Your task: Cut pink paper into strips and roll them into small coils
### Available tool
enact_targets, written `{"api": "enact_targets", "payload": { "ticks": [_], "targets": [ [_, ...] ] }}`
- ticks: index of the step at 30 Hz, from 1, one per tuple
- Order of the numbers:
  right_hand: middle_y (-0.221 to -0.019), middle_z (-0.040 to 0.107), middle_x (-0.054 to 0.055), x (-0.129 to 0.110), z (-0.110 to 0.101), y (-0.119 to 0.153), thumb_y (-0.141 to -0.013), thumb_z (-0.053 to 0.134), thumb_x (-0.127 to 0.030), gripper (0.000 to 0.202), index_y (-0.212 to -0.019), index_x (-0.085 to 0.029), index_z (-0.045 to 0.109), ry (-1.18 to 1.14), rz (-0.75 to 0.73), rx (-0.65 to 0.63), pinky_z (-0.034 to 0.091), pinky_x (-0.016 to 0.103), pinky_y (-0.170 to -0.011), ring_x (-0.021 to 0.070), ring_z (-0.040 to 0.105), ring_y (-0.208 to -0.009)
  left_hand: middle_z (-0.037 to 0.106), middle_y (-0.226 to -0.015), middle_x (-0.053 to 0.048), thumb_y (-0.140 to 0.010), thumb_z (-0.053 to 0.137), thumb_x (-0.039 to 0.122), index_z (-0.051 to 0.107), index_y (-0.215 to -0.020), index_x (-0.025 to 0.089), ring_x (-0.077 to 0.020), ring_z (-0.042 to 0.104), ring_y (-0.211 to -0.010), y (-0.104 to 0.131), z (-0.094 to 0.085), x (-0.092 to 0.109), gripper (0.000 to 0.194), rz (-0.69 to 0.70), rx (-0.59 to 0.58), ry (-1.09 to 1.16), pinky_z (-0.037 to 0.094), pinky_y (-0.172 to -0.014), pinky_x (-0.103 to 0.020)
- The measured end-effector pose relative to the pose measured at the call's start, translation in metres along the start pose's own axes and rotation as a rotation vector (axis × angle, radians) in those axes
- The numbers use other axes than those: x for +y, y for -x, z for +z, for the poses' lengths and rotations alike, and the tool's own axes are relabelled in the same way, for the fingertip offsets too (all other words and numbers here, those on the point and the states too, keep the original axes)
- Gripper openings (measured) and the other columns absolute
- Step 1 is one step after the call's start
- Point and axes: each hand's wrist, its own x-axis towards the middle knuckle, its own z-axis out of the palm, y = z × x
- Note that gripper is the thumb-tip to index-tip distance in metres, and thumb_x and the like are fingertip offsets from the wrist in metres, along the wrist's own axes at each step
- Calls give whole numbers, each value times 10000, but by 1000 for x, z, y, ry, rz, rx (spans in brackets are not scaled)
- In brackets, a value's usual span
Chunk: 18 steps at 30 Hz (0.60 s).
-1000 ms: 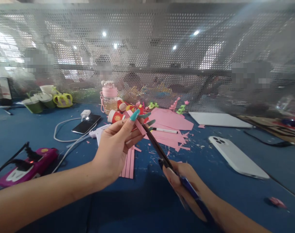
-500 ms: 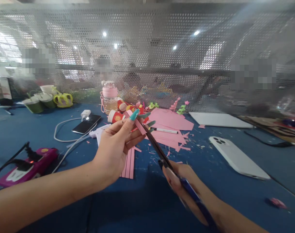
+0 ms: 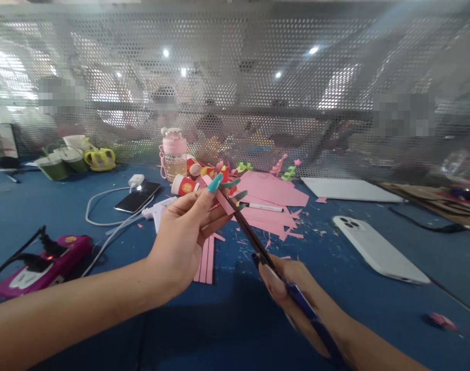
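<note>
Above the blue tabletop (image 3: pixel 235 330), I see the left hand (image 3: pixel 184 229) pinching a pink strip (image 3: pixel 224 201), the right hand (image 3: pixel 296 291) gripping scissors (image 3: pixel 250 233) at its edge; a slipping pinch could skew any cut.

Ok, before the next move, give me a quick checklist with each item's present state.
1. Left hand has hold of the pink paper strip: ok.
2. Right hand has hold of the scissors: ok.
3. Left fingertips well away from the blade tips: not ok, they look close beside them.
4. Strip fully between the blades: cannot tell, fingers and angle hide it.
5. White phone apart from the right hand: ok, it lies off to the right.
</note>
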Motion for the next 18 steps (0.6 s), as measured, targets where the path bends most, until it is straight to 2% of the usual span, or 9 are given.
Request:
{"api": "enact_targets", "payload": {
  "ticks": [11, 18],
  "targets": [
    [-549, 231, -50, -2, 2, -1, -843, 378, -397, 321, -583, -219, 315, -83, 45, 9, 248, 211, -415, 100, 239, -480, 726, -673, -31, -756, 641, 142, 669, -674, 122, -109, 687, -605, 0, -1, 0, 89, 9, 1, -24, 575, -606, -171],
    [-545, 236, -54, -3, 1, -1, -851, 376, -373, 309, -592, -220, 305, -84, 28, -8, 247, 211, -422, 98, 239, -481, 723, -672, -27, -793, 593, 134, 667, -667, 129, -111, 688, -618, 0, -2, 0, 146, 14, -12, -40, 577, -625, -185]
  ]
}}
